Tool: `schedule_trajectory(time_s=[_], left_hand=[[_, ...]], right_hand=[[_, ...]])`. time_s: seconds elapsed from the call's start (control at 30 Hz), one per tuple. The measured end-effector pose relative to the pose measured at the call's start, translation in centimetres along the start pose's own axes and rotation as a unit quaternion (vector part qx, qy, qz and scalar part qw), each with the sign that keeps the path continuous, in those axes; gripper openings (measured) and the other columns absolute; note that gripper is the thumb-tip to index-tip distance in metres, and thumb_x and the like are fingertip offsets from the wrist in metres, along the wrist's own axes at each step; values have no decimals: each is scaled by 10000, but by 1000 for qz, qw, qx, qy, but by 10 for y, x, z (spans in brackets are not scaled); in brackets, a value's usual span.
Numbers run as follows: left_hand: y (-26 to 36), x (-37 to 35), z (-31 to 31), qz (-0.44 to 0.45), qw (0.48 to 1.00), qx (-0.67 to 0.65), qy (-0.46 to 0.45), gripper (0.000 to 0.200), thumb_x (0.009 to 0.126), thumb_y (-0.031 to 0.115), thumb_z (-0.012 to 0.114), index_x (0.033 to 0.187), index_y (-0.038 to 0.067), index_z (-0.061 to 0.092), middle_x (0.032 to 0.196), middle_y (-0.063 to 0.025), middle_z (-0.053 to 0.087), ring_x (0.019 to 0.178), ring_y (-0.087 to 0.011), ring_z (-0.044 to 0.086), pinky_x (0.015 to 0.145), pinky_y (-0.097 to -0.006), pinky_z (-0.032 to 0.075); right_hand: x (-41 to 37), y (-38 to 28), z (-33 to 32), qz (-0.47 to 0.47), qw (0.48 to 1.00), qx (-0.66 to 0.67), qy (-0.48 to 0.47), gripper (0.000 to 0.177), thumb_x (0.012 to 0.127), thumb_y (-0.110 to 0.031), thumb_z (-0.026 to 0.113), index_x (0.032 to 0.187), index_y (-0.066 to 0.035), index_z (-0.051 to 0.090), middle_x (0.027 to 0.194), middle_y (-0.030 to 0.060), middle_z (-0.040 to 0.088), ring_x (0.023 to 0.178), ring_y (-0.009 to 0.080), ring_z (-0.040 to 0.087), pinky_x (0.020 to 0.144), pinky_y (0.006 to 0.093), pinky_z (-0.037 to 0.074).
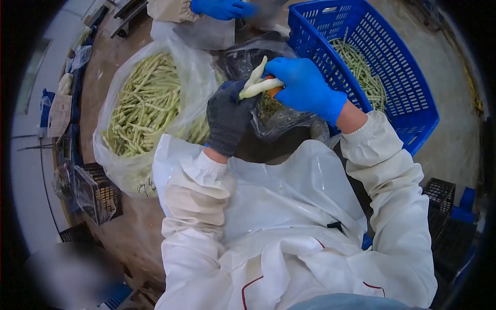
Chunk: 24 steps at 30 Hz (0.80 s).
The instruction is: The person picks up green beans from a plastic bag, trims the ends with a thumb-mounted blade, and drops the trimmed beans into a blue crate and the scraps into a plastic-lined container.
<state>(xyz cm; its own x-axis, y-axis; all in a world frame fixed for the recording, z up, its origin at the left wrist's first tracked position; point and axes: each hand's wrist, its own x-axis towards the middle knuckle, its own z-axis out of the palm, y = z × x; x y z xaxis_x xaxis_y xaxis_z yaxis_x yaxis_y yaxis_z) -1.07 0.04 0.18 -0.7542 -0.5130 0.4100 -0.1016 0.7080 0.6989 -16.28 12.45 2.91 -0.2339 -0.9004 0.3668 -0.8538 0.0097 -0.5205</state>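
My left hand (227, 118), in a dark grey knit glove, is closed around pale green bean pods (254, 85) that stick up and to the right from its fingers. My right hand (305, 88), in a blue glove, is closed on a small orange tool (274, 89), mostly hidden by the fingers, so its exact kind does not show. The tool is right beside the pods, and one pod's tip reaches the right fingers. Below the hands an open dark plastic bag (279, 126) holds green trimmings (267, 106).
At the left stands a large clear bag (111, 168) full of long beans (147, 103). A blue crate (413, 106) on the right holds thinner cut beans (359, 67). Across from me is another person's blue-gloved hand (219, 8). A white apron (289, 191) covers my lap.
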Motion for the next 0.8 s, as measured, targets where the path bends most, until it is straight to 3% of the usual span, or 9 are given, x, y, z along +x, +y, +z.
schedule_trajectory(time_s=[0.07,0.13,0.27,0.3,0.4,0.6,0.63,0.73,0.8], left_hand=[[6,1,-6,-154,973,-162,-55,257,795,164,722,1011,31,676,762,-28,606,611,-95,553,548,-243,427],[7,0,-11,-225,927,-283,-103,247,834,127,667,1061,30,658,775,-15,584,588,-82,517,542,-232,409],[0,-2,-23,-196,853,-464,-136,243,928,99,519,1130,2,612,730,8,523,500,-53,401,505,-213,354],[-3,-1,-27,-184,830,-511,-131,251,949,107,484,1139,-6,602,715,13,508,481,-51,375,496,-211,342],[-5,7,-40,-253,696,-662,-114,297,972,200,457,1133,-12,589,709,8,500,457,-64,348,478,-214,326],[-4,-1,-25,-284,728,-587,-213,400,957,361,491,1008,-15,619,657,-7,515,448,-58,412,431,-204,337],[0,-3,-21,-283,733,-572,-236,425,950,386,505,980,-21,628,656,-10,524,451,-59,434,415,-198,342],[5,-4,-15,-297,730,-534,-306,436,982,406,420,989,11,605,569,9,462,425,-58,384,424,-209,325],[3,-3,-10,-334,714,-553,-268,500,952,467,458,955,-2,632,613,-9,508,442,-61,421,421,-197,345]], right_hand=[[1,-4,5,48,985,162,16,276,734,-38,624,1007,-57,653,869,98,661,733,246,619,650,336,484],[5,-6,9,154,897,415,20,253,764,-59,592,1007,-27,656,850,66,650,728,178,593,644,314,468],[9,20,6,298,919,250,-60,280,780,-90,531,1001,1,677,820,55,633,746,119,547,636,274,426],[4,22,3,297,911,279,-59,234,777,-164,621,936,-13,699,720,81,640,655,134,560,616,305,448],[0,29,2,259,952,130,-95,287,770,-172,625,1031,-78,701,733,71,645,656,131,560,615,292,442],[12,-1,-19,206,885,416,-35,395,808,-244,634,1200,-193,646,742,17,626,622,92,515,581,238,397],[14,-2,-25,248,868,416,-110,486,830,-312,640,1293,-181,570,697,-11,543,579,60,427,539,225,340],[16,-2,-14,237,872,401,-150,545,842,-316,640,1354,-187,503,659,-29,455,561,44,362,512,229,295],[11,-7,-19,227,849,464,-110,368,847,-289,644,1186,-147,628,654,-23,474,562,51,381,513,229,309]])
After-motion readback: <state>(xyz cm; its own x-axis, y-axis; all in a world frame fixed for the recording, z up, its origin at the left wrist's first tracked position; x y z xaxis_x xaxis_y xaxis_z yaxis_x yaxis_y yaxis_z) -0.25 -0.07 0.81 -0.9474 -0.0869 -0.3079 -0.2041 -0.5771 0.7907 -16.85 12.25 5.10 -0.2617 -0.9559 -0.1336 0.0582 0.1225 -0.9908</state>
